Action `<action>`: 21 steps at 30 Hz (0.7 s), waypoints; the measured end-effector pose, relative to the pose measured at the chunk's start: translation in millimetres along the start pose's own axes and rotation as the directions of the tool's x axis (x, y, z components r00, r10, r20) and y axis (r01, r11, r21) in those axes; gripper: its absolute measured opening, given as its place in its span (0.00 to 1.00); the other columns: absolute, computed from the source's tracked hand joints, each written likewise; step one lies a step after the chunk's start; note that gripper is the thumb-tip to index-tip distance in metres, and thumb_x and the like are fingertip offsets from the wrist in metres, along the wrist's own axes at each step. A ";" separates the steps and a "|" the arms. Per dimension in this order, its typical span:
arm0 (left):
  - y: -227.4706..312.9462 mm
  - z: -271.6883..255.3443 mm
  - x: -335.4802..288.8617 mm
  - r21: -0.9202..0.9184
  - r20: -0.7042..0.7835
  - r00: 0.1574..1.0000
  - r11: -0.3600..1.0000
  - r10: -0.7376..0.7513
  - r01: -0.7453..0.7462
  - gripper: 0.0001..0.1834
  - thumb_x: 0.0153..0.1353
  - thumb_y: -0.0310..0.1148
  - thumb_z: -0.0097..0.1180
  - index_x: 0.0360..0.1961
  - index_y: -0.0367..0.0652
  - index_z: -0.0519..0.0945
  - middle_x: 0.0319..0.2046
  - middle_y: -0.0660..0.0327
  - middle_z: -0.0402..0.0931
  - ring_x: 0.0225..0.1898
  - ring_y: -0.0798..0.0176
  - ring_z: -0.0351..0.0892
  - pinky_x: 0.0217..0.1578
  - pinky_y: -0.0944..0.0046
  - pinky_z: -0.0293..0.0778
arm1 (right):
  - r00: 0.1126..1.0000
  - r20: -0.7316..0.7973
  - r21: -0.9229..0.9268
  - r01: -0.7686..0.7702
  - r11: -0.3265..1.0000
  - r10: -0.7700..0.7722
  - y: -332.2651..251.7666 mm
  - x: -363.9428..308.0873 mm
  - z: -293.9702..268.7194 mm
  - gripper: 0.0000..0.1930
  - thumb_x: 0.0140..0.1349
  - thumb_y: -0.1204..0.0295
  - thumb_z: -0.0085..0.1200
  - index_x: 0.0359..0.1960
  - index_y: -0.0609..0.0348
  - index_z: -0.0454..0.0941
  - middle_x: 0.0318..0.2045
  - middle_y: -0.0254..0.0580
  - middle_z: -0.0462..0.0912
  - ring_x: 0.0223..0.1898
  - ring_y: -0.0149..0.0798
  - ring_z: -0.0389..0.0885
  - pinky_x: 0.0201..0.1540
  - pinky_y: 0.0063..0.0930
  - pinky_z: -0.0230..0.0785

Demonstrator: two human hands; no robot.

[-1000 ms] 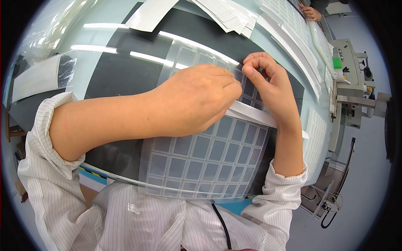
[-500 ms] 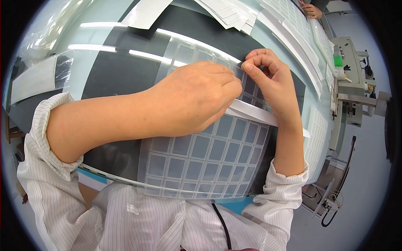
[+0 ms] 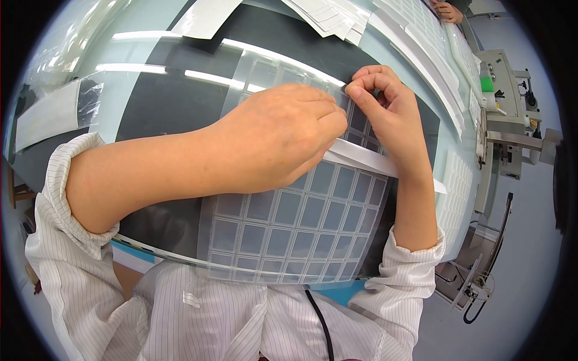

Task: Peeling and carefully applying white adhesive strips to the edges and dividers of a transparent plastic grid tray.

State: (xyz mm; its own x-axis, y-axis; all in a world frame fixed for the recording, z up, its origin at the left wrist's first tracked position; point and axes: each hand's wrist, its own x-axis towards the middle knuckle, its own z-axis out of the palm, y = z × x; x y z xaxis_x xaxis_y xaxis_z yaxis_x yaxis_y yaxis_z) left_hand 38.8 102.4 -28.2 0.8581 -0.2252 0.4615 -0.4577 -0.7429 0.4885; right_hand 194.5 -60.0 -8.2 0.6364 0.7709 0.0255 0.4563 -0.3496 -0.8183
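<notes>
A clear plastic sheet with a grid of rectangular pockets lies on a dark mat in front of me. Across its middle is my left hand, knuckles up and fingers curled together; the fingertips are hidden beneath it. My right hand is at the sheet's far right part, its thumb and index finger pinched together. Whatever sits in that pinch is too small to make out. A white paper strip crosses the sheet, passing from under my left hand to beneath my right wrist.
Loose white paper sheets and another white sheet rest at the far side of the dark mat. Clear plastic film is at left. Stacked white grid sheets line the right. Another person's hand shows at far right.
Both hands have shifted very slightly away from me and to the left, keeping the same closed poses. The white strip's right end now shows farther out past my right wrist.
</notes>
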 end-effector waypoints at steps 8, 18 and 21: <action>0.1 -0.9 0.4 0.001 0.012 1.000 1.000 -0.002 0.002 0.10 0.58 0.24 0.60 0.41 0.35 0.77 0.47 0.51 0.81 0.55 0.49 0.79 0.56 0.52 0.76 | 1.000 0.017 -0.034 0.008 0.999 -0.008 -2.5 -1.1 -3.0 0.08 0.63 0.69 0.63 0.35 0.62 0.82 0.44 0.29 0.77 0.36 0.22 0.67 0.38 0.17 0.59; 0.3 -1.2 -0.6 0.007 0.021 1.000 1.000 -0.004 0.004 0.12 0.58 0.25 0.60 0.43 0.34 0.78 0.48 0.51 0.81 0.55 0.48 0.79 0.56 0.52 0.75 | 0.998 0.044 -0.163 0.043 0.986 -0.037 -10.7 -0.5 -2.3 0.07 0.60 0.70 0.64 0.32 0.61 0.81 0.44 0.31 0.77 0.37 0.24 0.69 0.39 0.20 0.60; -0.1 -0.3 -0.8 0.009 0.022 1.000 1.000 -0.007 0.007 0.11 0.59 0.24 0.60 0.43 0.35 0.78 0.48 0.51 0.81 0.55 0.48 0.79 0.55 0.52 0.75 | 0.996 -0.015 -0.224 0.083 0.971 -0.089 -10.7 -1.2 4.6 0.07 0.60 0.71 0.64 0.31 0.61 0.81 0.43 0.32 0.79 0.36 0.24 0.69 0.38 0.20 0.61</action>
State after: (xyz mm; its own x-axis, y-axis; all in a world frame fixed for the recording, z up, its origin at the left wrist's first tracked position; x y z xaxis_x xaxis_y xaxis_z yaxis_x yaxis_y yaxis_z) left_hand 38.1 102.8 -28.4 0.8662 -0.2335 0.4417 -0.4494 -0.7504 0.4847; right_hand 186.0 -54.7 -2.1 0.6026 0.7908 0.1071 0.6353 -0.3941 -0.6641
